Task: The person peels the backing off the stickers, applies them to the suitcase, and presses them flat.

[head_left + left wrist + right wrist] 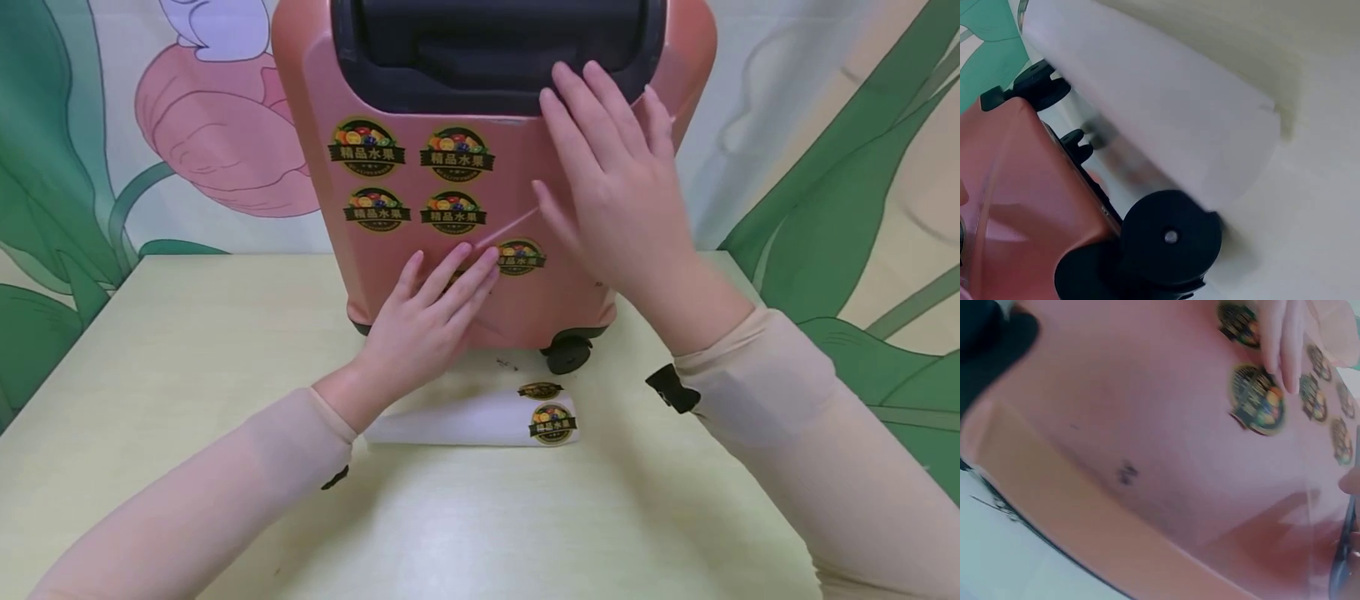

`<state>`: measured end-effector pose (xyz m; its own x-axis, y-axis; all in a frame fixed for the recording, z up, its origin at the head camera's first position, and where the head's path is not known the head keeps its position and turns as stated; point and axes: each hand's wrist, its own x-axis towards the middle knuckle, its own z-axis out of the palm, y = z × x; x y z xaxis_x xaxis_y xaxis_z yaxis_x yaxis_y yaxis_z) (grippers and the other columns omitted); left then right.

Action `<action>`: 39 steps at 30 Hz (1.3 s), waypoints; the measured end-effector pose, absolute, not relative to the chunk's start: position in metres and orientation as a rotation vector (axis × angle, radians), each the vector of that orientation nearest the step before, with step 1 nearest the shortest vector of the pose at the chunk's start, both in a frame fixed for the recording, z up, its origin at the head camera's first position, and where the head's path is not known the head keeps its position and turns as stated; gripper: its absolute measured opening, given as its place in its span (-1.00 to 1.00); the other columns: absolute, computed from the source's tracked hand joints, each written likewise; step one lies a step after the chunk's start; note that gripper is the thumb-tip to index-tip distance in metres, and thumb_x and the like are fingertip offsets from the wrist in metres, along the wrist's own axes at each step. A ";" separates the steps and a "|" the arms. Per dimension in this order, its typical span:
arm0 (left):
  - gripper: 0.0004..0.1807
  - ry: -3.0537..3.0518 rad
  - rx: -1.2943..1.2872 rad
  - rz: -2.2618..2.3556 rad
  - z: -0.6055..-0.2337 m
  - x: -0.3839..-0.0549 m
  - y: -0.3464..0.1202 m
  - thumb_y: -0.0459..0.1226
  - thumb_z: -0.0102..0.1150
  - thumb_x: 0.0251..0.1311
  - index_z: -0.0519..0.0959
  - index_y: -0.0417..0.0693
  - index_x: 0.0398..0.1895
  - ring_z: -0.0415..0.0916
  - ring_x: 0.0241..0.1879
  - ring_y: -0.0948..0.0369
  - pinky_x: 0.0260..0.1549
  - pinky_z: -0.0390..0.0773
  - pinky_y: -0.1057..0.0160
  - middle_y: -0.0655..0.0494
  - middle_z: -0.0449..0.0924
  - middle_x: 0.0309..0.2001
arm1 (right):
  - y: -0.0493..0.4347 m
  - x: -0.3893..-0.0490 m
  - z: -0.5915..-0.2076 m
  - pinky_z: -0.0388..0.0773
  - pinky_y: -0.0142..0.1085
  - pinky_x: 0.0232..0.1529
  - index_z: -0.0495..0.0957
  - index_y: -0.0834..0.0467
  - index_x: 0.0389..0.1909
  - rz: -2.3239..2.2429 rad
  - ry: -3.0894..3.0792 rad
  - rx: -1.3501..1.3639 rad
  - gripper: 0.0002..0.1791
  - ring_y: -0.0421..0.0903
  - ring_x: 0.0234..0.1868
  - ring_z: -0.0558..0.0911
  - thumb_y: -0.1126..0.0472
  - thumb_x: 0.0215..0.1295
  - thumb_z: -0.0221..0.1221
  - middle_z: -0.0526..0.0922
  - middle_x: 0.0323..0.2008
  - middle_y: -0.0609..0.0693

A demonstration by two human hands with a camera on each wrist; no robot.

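A pink suitcase [547,308] stands upright with several round fruit stickers [367,147] on its face. My left hand [408,333] lies against the lower face with fingers extended. Its fingertips meet the left edge of a lower sticker [520,257], and another sticker [1239,325] is partly covered by that hand. Higher up at the right, my right hand [618,183] rests on the suitcase with fingers spread, their tips over the black panel [480,96]. In the right wrist view the left fingers [1282,347] touch the lower sticker [1258,400].
A curved white sticker sheet [450,423] lies on the pale table [465,525] in front of the suitcase, with stickers [552,423] at its right end. Black wheels [568,355] carry the suitcase. Behind it hangs a backdrop [225,142] painted with leaves and a pink flower.
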<state>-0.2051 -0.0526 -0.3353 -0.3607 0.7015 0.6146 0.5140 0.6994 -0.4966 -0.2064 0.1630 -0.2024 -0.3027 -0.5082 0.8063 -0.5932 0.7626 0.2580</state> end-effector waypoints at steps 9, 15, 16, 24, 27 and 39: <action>-0.33 -1.998 -0.933 0.103 -0.328 -0.221 -0.056 0.00 -0.01 0.28 0.13 0.04 0.42 -0.15 0.42 0.04 0.27 -0.14 -0.17 0.04 0.01 0.43 | 0.146 -0.213 -0.195 -0.03 0.03 0.29 0.37 0.25 0.22 0.040 -1.986 0.707 -0.50 0.10 0.27 0.24 0.06 0.37 -0.07 0.40 0.15 0.19; -0.30 -1.995 -0.921 0.145 -0.334 -0.226 -0.057 0.11 -0.08 0.28 0.11 0.11 0.44 -0.10 0.41 0.04 0.27 -0.14 -0.14 0.09 0.04 0.43 | 0.140 -0.214 -0.192 0.01 -0.02 0.26 0.38 0.27 0.15 0.066 -2.051 0.661 -0.53 0.07 0.26 0.26 0.03 0.40 -0.11 0.44 0.14 0.17; -0.31 -1.987 -0.924 0.154 -0.334 -0.227 -0.057 0.11 -0.09 0.29 0.11 0.12 0.43 -0.09 0.40 0.03 0.27 -0.13 -0.14 0.10 0.05 0.42 | 0.141 -0.215 -0.192 -0.01 -0.02 0.27 0.39 0.27 0.14 0.078 -2.048 0.670 -0.54 0.07 0.26 0.27 0.05 0.40 -0.11 0.44 0.13 0.17; -0.41 -1.915 -0.965 0.190 -0.334 -0.233 -0.063 0.04 -0.08 0.33 0.18 0.24 0.40 -0.15 0.42 0.04 0.29 -0.16 -0.10 0.13 -0.09 0.46 | 0.145 -0.220 -0.192 -0.07 -0.05 0.32 0.41 0.27 0.12 0.140 -1.969 0.755 -0.57 0.08 0.25 0.29 0.08 0.42 -0.12 0.47 0.11 0.18; -0.44 -1.905 -0.984 0.197 -0.336 -0.235 -0.065 0.02 -0.11 0.35 0.16 0.29 0.41 -0.17 0.42 0.03 0.29 -0.15 -0.11 0.12 -0.15 0.47 | 0.145 -0.222 -0.193 -0.09 -0.05 0.33 0.40 0.26 0.13 0.135 -1.970 0.752 -0.57 0.08 0.25 0.29 0.07 0.42 -0.13 0.46 0.11 0.17; -0.44 -1.884 -1.063 0.178 -0.330 -0.227 -0.052 -0.13 -0.04 0.33 0.22 0.05 0.38 -0.04 0.39 0.04 0.25 -0.02 -0.15 0.09 0.12 0.39 | 0.143 -0.225 -0.197 -0.17 -0.08 0.35 0.36 0.26 0.17 0.141 -1.976 0.735 -0.53 0.08 0.27 0.24 0.03 0.44 -0.18 0.42 0.14 0.17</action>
<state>-0.2274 -0.0525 -0.3299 -0.1888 0.7328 0.6537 0.5973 0.6141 -0.5159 -0.2247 0.1434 -0.1971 -0.3330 -0.4360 0.8360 -0.5503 0.8099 0.2032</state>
